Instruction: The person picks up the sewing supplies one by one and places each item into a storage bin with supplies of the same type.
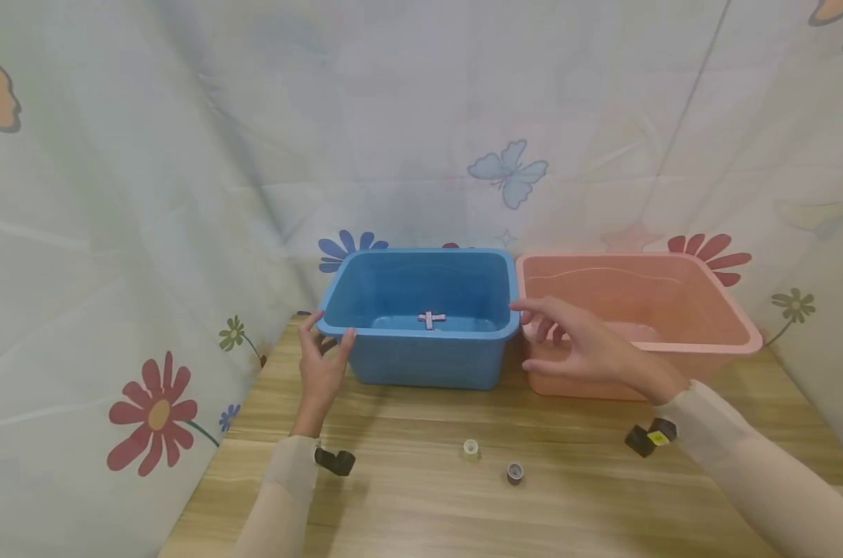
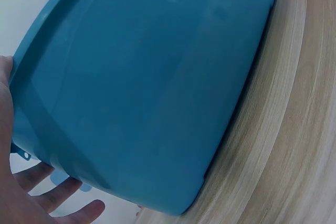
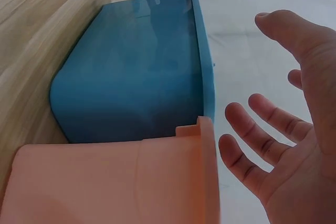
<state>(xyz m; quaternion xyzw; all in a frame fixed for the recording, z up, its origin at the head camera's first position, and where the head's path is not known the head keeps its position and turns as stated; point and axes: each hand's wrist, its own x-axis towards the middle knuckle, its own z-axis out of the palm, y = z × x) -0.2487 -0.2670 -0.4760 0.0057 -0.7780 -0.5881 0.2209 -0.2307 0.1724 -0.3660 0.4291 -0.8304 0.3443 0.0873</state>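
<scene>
A blue plastic bin point(image 1: 428, 360) stands at the back of the table, and inside it lies a small pale cross-shaped piece point(image 1: 431, 319) with dark edges. My left hand point(image 1: 321, 376) is at the bin's front left corner, thumb by the front rim and spread fingers along the left end; in the left wrist view these fingers point(image 2: 58, 195) extend under the rim. Above the gap between the blue bin and a pink bin point(image 1: 672, 349), my right hand point(image 1: 578, 341) holds nothing. Its fingers point(image 3: 257, 135) are parted and loosely bent, the index reaching toward the blue rim.
Two small round hollow pieces lie on the wooden table point(image 1: 407, 496) in front of the bins: a pale yellow one point(image 1: 471, 448) and a dark greyish one point(image 1: 515, 473). The bins stand side by side, close to a flower-print cloth point(image 1: 407, 155).
</scene>
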